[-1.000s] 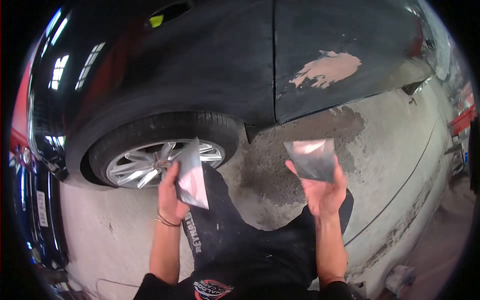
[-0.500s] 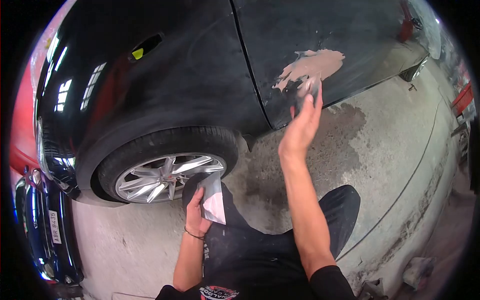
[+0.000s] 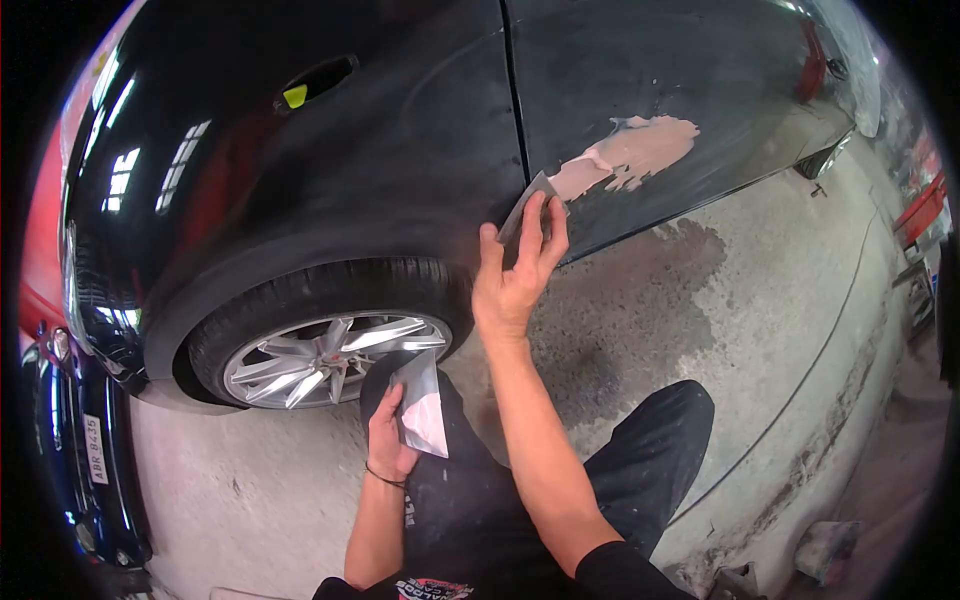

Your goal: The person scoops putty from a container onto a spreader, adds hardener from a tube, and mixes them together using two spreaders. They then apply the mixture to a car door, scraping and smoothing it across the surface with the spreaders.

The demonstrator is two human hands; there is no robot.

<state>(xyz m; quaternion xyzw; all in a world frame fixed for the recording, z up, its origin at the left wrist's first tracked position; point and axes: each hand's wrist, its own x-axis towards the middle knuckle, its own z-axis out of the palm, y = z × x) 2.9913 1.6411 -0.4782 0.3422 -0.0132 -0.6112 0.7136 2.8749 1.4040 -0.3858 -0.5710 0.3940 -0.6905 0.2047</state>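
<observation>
My right hand [image 3: 512, 275] presses a flat metal spreader [image 3: 527, 208] against the black car's door panel [image 3: 680, 70], at the left end of a patch of pinkish body filler [image 3: 630, 152]. The spreader's edge sits close to the seam between door and fender. My left hand [image 3: 387, 438] rests low over my knee and holds a second metal spreader [image 3: 422, 403] with pale filler on it, in front of the silver alloy wheel [image 3: 325, 358].
The black fender [image 3: 330, 180] and tyre [image 3: 330, 280] fill the left. A stained concrete floor [image 3: 760, 300] stretches right. Another dark car with a number plate [image 3: 92, 448] stands at the far left. My black trouser legs [image 3: 640, 450] lie below.
My right hand has dragged its spreader left and down across the filler patch toward the door seam. My left hand has stayed low by my knee with its spreader.
</observation>
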